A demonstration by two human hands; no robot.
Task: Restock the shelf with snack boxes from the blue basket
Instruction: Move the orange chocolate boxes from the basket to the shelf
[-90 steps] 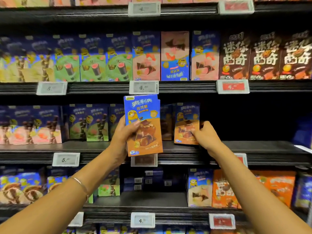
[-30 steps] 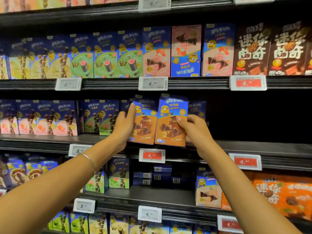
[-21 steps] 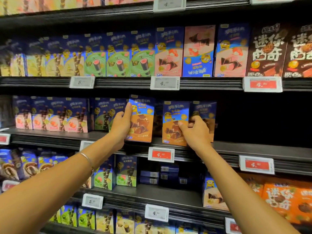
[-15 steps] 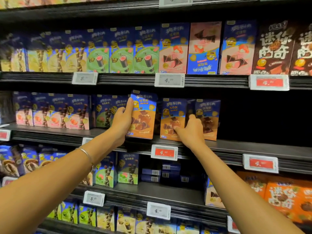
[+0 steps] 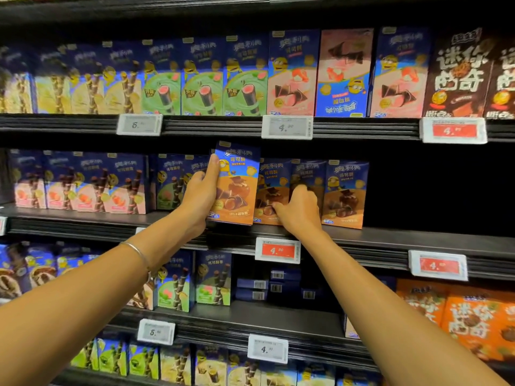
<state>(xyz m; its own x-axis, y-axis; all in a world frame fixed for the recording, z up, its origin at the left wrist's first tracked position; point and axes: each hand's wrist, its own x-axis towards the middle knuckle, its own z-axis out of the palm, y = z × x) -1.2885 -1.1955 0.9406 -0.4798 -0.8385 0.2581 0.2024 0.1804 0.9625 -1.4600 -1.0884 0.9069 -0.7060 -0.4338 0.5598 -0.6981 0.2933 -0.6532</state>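
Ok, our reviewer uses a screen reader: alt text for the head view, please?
A left hand holds an orange-and-blue snack box at the front of the middle shelf; the right hand rests on matching boxes standing just beside it.

snack box [image 5: 235, 185]: blue top, orange-brown lower half, yellow cartoon figure. price tag [image 5: 277, 250]: red, white frame.

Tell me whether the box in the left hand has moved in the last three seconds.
Yes. The box has shifted left of the nearer red tag, back toward the shelf.
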